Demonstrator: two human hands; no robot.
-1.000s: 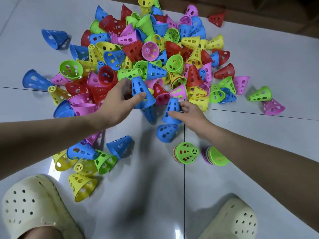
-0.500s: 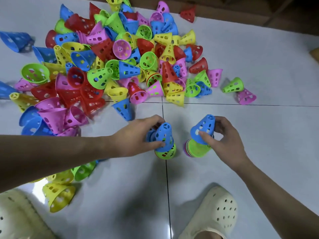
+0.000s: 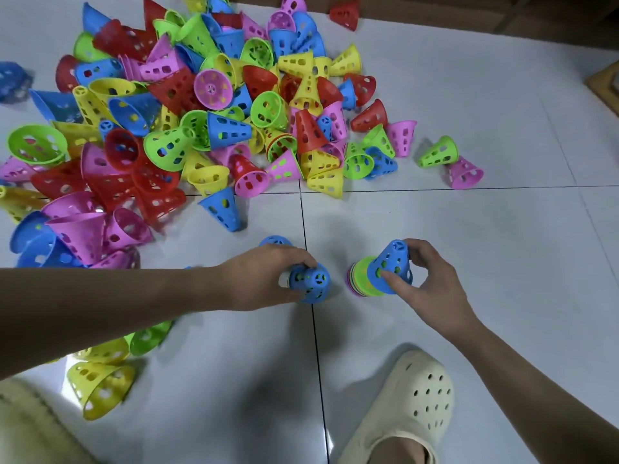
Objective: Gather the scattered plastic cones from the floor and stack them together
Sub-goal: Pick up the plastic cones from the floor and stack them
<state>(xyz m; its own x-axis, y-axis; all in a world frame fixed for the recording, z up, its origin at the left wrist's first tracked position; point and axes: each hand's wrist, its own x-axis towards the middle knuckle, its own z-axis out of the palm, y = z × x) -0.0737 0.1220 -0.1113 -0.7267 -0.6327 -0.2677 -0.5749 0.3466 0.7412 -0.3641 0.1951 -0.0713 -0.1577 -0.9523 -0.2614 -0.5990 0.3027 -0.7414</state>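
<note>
Stacking step: your right hand pinches blue cone over right stack; left hand grasps left blue cone. Next: seat both squarely.

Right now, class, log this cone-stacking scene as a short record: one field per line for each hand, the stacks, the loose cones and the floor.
left hand: fingers closed on a blue cone, on a stack hidden beneath it
right hand: holds a tilted blue cone over the multicoloured stack
loose pile: many mixed-colour cones, unstacked
floor: white tiles
shoe: cream clog, near right
</note>
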